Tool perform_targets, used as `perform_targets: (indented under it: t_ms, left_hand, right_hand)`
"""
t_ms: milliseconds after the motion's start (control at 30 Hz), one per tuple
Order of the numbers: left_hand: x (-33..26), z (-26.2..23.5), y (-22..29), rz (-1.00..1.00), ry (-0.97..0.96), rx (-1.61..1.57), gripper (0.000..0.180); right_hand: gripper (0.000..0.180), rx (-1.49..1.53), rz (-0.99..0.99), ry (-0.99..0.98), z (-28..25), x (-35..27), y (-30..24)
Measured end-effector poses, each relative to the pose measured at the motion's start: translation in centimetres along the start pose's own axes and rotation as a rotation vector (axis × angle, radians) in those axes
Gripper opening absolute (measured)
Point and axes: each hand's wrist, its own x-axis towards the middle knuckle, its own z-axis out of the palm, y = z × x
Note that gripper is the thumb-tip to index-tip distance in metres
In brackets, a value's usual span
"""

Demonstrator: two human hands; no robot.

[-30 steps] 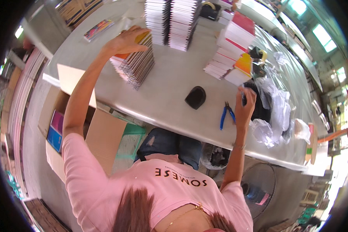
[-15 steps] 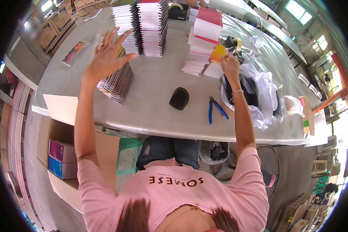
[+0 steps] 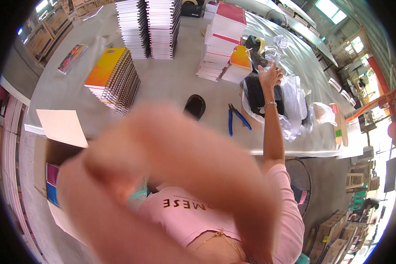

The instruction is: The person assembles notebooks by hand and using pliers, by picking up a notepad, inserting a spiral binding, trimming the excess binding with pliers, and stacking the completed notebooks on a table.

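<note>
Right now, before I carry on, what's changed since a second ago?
The left hand has come away from the spiral-bound stack and now looms, blurred, close to the camera. The right hand has moved farther from the body, from beside the pliers to the far end of the plastic wrap; whether it holds anything is unclear. The stack, pliers and black piece stay put.

Just below the right fingers (image 3: 278, 75), whitish plastic film (image 3: 296, 97) is crumpling into glossy folds beside dark, pebbly-textured wrapping (image 3: 255, 91). Left of those fingers, spiral-bound notebooks (image 3: 106, 72) are showing smooth, glossy covers and metallic-looking coils. Between, the grey tabletop (image 3: 171, 81) is gleaming softly. Nearer the person, pliers (image 3: 238, 119) are pairing smooth, plastic-looking blue grips with dark metal.
</note>
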Motion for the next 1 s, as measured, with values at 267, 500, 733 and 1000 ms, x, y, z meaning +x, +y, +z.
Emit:
perform_targets:
  t_ms: [267, 500, 733, 1000]
  left_hand:
    - [0.1, 1.8, 2.3, -0.188, -0.042, -0.404, 0.020]
    - [1.0, 2.3, 3.4, -0.320, -0.024, -0.484, 0.016]
    - [1.0, 2.3, 3.0, -0.292, 0.016, -0.502, 0.022]
    - [1.2, -2.7, 0.4, -0.124, -0.332, -0.507, 0.016]
  right_hand:
    - [0.103, -0.321, 0.016, 0.116, -2.0, 5.4, 6.7]
    - [0.088, -0.469, 0.117, 0.163, -3.7, 9.5, 11.7]
    - [0.025, -0.408, 0.103, 0.293, -5.4, 10.1, 14.8]
    - [0.023, 0.001, 0.103, 0.898, -17.2, 8.5, 26.6]
